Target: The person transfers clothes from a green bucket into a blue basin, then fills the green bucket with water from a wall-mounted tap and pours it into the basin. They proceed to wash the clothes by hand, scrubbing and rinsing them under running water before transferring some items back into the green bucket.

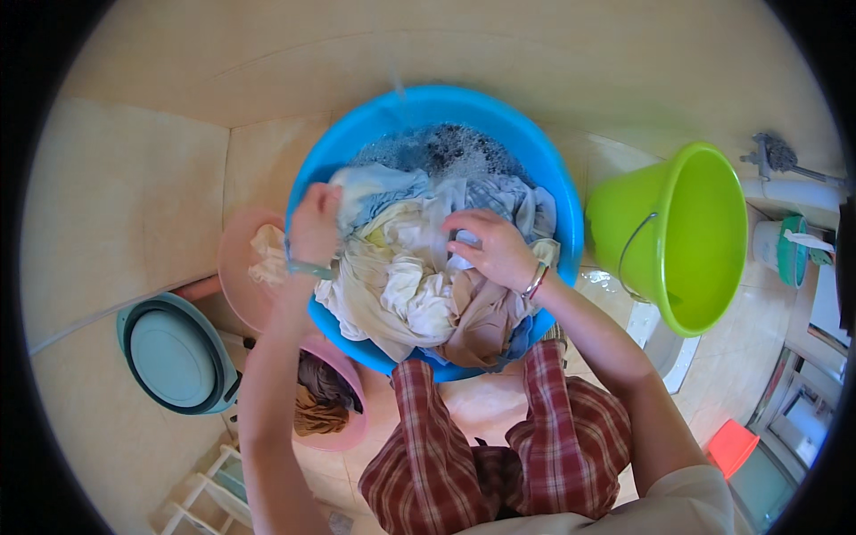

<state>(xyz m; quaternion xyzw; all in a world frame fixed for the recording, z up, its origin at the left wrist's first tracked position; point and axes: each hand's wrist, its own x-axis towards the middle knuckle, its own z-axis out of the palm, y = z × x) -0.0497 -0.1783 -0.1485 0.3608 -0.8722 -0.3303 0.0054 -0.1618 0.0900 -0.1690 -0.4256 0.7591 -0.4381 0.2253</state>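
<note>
A large blue basin holds a heap of wet laundry, with foamy dark water at its far side. My left hand, a bangle at its wrist, is over the basin's left side beside a pale blue cloth. Motion blurs its fingers, and their grip is unclear. My right hand rests over the middle of the heap, thumb and fingers apart above white cloth. A beige garment and a tan one lie towards me.
At the right stands a lime-green bucket with a wire handle. Left of the basin are a pink basin with pale cloth, another pink tub with dark and brown clothes, and a grey-green basin. A tiled wall rises behind.
</note>
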